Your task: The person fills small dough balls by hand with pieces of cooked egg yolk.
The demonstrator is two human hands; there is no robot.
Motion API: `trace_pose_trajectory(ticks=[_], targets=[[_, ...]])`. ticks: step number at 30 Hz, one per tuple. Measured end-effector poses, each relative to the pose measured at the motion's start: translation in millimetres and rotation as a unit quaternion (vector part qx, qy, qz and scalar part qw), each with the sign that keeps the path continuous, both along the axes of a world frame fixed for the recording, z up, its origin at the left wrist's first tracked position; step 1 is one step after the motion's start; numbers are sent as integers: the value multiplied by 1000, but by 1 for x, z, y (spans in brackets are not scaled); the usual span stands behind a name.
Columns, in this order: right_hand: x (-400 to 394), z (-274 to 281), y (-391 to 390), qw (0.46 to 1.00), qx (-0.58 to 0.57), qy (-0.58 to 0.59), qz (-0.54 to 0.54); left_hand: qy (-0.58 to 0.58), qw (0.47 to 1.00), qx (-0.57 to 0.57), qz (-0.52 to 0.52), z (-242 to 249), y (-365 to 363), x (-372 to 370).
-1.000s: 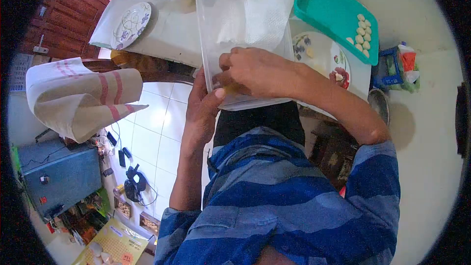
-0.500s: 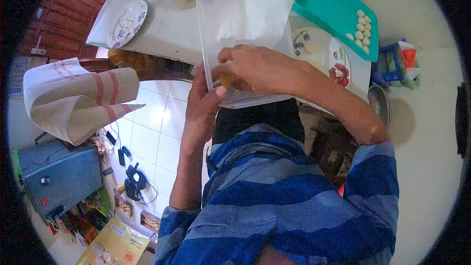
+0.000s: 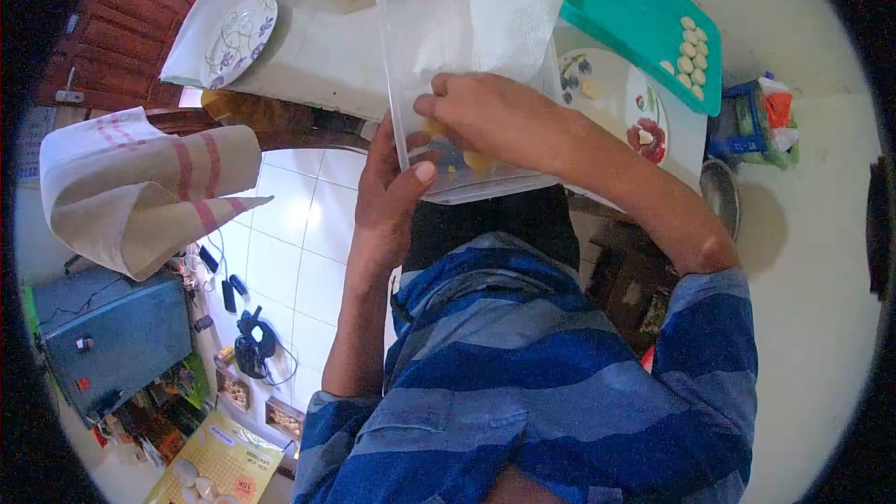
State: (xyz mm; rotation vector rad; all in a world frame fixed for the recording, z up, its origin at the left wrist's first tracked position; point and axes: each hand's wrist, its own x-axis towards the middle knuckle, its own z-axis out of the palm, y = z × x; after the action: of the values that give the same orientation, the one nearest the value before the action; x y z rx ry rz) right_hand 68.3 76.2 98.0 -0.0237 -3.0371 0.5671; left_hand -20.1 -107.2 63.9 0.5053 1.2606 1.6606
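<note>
A clear plastic container (image 3: 396, 84) spans the table's near edge, with a white paper towel (image 3: 511, 28) inside its far part. My left hand (image 3: 390, 185) grips its near left wall, thumb over the rim and fingers outside. Inside the near part is my right hand (image 3: 499, 121), its fingers curled around a small yellow piece (image 3: 434, 128), mostly hidden by them. Another yellow piece (image 3: 478, 161) lies on the container's bottom below my right palm. The exact kind of these pieces cannot be made out.
Right of the container stands a flowered plate (image 3: 607, 93) with small bits on it. Beyond it, a green tray (image 3: 607, 14) holds several whitish balls (image 3: 687, 63). Another flowered plate (image 3: 245, 42) is at the left. A striped cloth (image 3: 154, 187) hangs at left.
My right hand has shifted slightly up and left inside the container, uncovering the yellow piece under its palm. My left hand keeps its grip on the wall.
</note>
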Motion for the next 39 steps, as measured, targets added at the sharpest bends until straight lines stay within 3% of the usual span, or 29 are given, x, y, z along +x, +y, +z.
trace_pose_trajectory(ticks=[5, 8, 11, 14, 18, 23, 30, 32, 35, 39], targets=[[-3, 0, 7, 989, 132, 38, -47, 5, 999, -31, 10, 0, 0, 2], [-2, 2, 8, 981, 172, 86, -2, 3, 1000, -17, 1, 0, 1, 4], [2, 17, 1, 994, 72, 77, 9, 10, 1000, 0, -1, 0, 2, 3], [1, 19, -2, 996, 77, -17, 50, 6, 1000, 23, 2, 0, 4, 2], [1, 8, -1, 994, 85, -1, 65, 2, 999, 33, -2, 12, 6, 5], [4, 26, -2, 990, 68, -89, 90, 7, 1000, -2, 5, 3, 3, 1], [8, 13, -7, 990, 76, -73, 97, -3, 1000, 8, -2, 4, 6, 1], [7, 4, -6, 993, 66, 41, 92, -8, 1000, 4, -1, 4, 7, 1], [7, 3, -2, 987, 89, 61, 122, -16, 1000, 5, -1, 4, 7, -1], [2, 15, -2, 985, 117, -56, 113, -33, 999, 22, -11, 1, 8, -1]])
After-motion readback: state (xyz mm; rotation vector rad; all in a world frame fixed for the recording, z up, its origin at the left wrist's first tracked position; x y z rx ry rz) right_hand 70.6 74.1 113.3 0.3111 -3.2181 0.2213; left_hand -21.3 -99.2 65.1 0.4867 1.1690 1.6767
